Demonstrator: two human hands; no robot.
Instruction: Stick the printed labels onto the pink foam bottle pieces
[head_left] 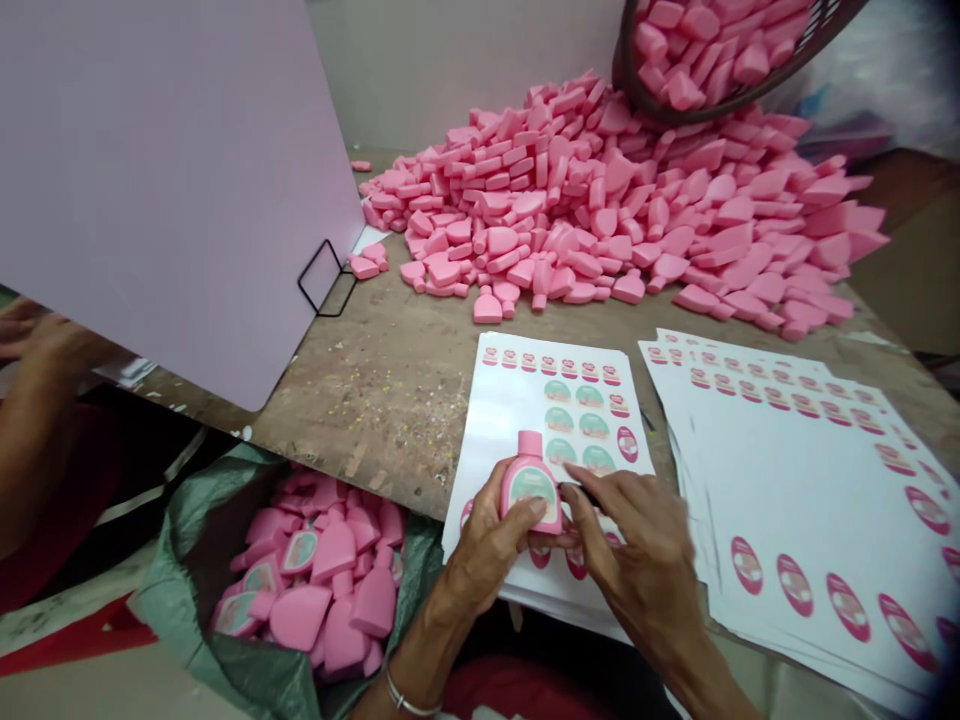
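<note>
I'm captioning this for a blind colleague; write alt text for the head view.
The left hand holds a pink bottle with a green label over sticker sheets; the right hand pinches something dark beside it. Behind lies a heap of pink bottles; a green sack at lower left holds more.

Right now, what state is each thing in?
Held bottle: upright, labelled.
Left hand: closed around the bottle.
Right hand: pinching a thin dark tool.
Near label sheet: partly used.
Right-hand sheets: stacked unevenly.
Bottle heap: loose, piled.
Basket: tipped, holding bottles.
Green sack: open, holding bottles, some labelled.
</note>
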